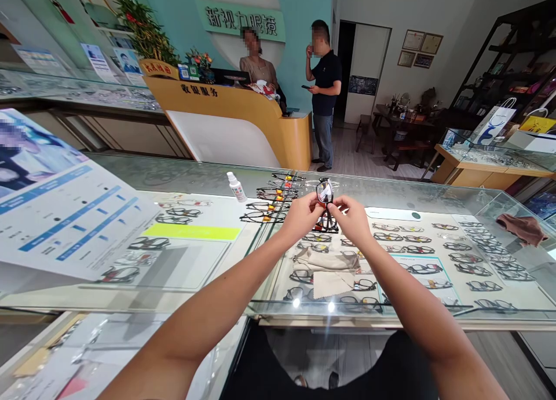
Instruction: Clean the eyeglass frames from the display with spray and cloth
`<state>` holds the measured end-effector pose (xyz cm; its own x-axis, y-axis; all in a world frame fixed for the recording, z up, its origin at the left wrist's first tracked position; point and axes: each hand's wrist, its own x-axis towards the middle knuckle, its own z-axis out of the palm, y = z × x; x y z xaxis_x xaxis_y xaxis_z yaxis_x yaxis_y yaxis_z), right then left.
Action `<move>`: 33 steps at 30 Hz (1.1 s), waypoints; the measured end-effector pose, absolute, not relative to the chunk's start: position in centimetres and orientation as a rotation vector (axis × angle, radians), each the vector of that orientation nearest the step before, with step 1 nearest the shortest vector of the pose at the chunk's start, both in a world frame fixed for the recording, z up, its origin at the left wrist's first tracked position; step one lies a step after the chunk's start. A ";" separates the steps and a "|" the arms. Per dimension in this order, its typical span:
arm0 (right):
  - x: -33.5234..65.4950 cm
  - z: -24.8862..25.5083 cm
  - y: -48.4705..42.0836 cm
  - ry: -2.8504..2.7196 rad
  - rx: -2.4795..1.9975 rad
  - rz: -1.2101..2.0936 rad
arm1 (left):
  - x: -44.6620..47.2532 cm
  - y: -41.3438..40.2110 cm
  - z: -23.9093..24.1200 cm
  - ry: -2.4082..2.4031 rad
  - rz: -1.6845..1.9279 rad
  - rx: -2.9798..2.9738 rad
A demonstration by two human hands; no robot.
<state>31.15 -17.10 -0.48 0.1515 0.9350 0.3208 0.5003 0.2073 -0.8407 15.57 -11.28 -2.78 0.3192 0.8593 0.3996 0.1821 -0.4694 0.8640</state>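
Note:
Over a glass display counter (434, 191) I hold a pair of black-framed glasses (324, 193) upright between both hands. My left hand (301, 216) pinches the frame from the left, fingers closed on it. My right hand (354, 217) grips it from the right in the same way. Beige cleaning cloths (326, 267) lie on the glass just below my hands. A row of several other glasses (269, 202) lies on the countertop to the left of my hands, and a small white spray bottle (237, 187) stands further left.
Many spectacle frames fill the case under the glass (460, 255). A blue-and-white poster (56, 209) lies at the left. A brown cloth (523, 227) lies at the far right. Two people stand at a yellow reception desk (243, 122) beyond the counter.

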 end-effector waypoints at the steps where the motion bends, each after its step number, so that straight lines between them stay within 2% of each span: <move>1: 31.2 -0.5 -17.0 -1.483 -1.410 0.586 | 15.5 -11.2 -2.8 0.936 1.173 1.883; 10: 31.9 -0.5 -16.0 -1.345 -1.162 1.016 | 14.7 -11.0 -1.8 1.129 1.120 2.219; 16: 32.9 0.9 -16.2 -1.352 -1.184 1.099 | 14.3 -10.5 -1.5 1.281 1.083 2.396; 24: 35.9 2.4 -16.4 -1.473 -1.277 1.272 | 13.2 -9.1 -0.7 1.285 0.714 2.687; 33: 36.8 3.0 -16.7 -1.407 -1.184 1.411 | 12.9 -8.8 -1.0 1.211 0.767 2.598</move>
<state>36.85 -16.70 2.97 -0.2410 0.9675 -0.0768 0.0746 -0.0604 -0.9954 12.85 -8.79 -0.98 0.5365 0.7542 0.3786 0.6644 -0.6541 0.3615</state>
